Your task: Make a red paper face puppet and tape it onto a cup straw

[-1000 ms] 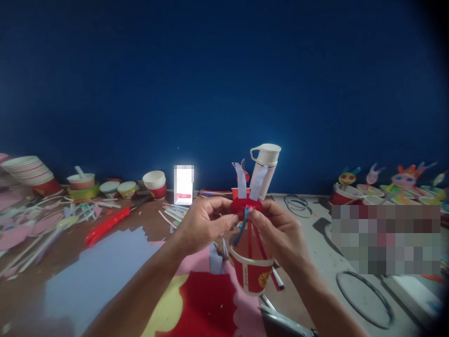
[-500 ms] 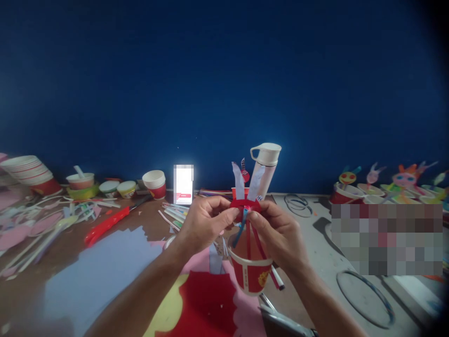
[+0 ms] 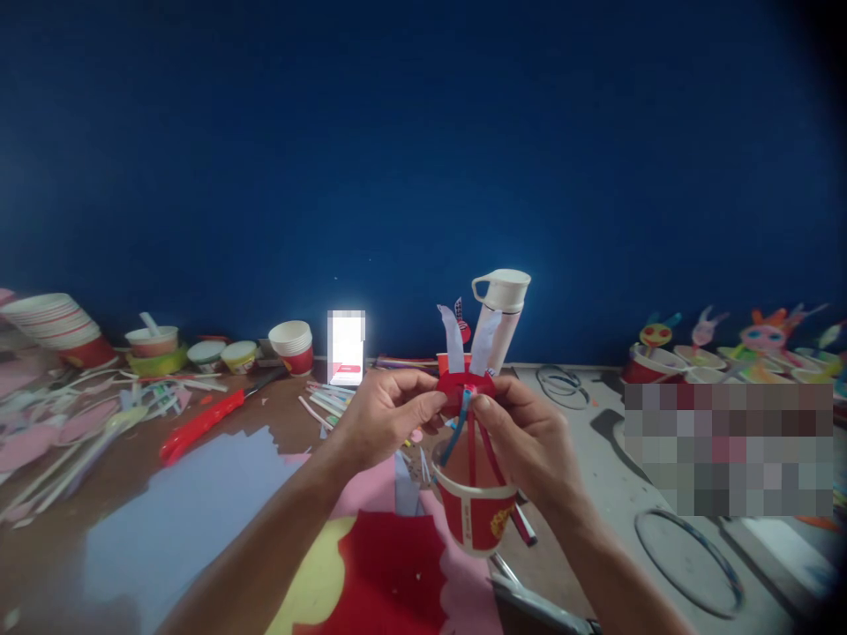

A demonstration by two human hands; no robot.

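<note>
My left hand [image 3: 395, 422] pinches the left edge of a round red paper cutout [image 3: 458, 384], closed thumb against fingers. On the opposite edge my right hand [image 3: 533, 441] is closed, its thumb near the middle. Two pale lavender paper ears [image 3: 453, 339] stand up from the cutout. From its back a blue strip [image 3: 453, 441] and red strips [image 3: 472, 454] run down into a red-and-white paper cup [image 3: 476, 520] just below the hands. The front of the cutout faces away and is hidden.
A white bottle [image 3: 504, 309] stands behind my hands. Left lie a red-handled knife [image 3: 205, 425], a lavender sheet [image 3: 178, 520] and stacked paper cups [image 3: 56, 326]. In front are red paper [image 3: 390, 564] and scissors [image 3: 529, 600]. Finished-looking paper figures [image 3: 764, 339] sit in cups at right.
The red cutout and the cup have shifted slightly right. My left thumb has drawn back a little toward the cutout's left edge, baring more of its red back.
</note>
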